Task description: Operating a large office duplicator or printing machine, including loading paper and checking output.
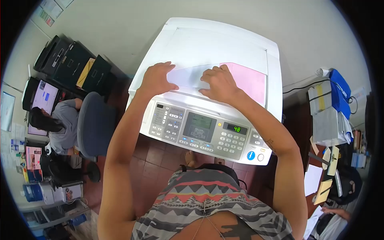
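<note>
A white copier-type machine (216, 44) stands in front of me, its top cover down. On the cover lie a pale bluish sheet (186, 76) and, to its right, a pink sheet (252, 82). My left hand (157, 81) is at the pale sheet's left end, thumb and fingers spread apart around its corner. Over the pale sheet's right part, my right hand (219, 85) has its fingers curled down against it, the thumb toward its front edge. The fingers hide part of that sheet. Below my hands is the control panel (200, 130), with its display lit.
To the left are dark cabinets (76, 66) and a person (64, 124) seated on a blue-grey chair (96, 124) at a monitor. On the right, a dark table holds stacked paper (330, 124) and a blue bag (340, 94). Another person's hand (329, 210) shows at lower right.
</note>
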`<act>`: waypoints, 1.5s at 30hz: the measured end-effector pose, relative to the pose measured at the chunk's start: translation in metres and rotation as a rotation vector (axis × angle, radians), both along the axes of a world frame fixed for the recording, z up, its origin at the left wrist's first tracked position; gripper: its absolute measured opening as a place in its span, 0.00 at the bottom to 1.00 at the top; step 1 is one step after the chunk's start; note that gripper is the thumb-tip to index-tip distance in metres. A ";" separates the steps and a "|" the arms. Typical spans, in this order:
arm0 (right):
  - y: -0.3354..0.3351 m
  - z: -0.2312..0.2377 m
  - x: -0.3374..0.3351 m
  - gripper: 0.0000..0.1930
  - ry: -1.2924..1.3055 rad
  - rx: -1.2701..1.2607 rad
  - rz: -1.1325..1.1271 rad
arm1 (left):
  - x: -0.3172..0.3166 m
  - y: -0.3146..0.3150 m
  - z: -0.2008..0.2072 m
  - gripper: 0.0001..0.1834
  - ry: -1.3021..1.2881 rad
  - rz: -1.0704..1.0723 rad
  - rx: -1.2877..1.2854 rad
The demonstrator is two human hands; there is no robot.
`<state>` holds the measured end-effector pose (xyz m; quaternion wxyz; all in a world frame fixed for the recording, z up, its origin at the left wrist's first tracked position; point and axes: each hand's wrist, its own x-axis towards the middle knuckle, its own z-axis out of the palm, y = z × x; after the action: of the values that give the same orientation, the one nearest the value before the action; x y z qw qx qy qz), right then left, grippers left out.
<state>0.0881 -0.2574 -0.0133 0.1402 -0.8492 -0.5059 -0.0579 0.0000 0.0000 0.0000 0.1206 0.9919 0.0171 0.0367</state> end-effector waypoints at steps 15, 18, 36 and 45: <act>0.019 -0.001 0.008 0.14 -0.144 0.063 -0.029 | 0.010 0.000 -0.017 0.34 -0.312 -0.089 0.103; 0.017 0.003 0.008 0.17 -0.118 0.008 -0.024 | 0.008 0.001 -0.018 0.34 -0.338 -0.076 0.093; 0.027 0.040 0.060 0.10 0.183 0.109 -0.024 | 0.020 0.002 -0.014 0.28 -0.332 -0.099 0.040; 0.028 0.038 0.061 0.10 0.058 0.092 0.033 | 0.024 -0.012 -0.014 0.29 -0.322 -0.059 0.077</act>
<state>0.1490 -0.2296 0.0244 0.1945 -0.8346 -0.5125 -0.0541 0.0240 -0.0125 -0.0139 0.0849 0.9771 -0.0331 0.1924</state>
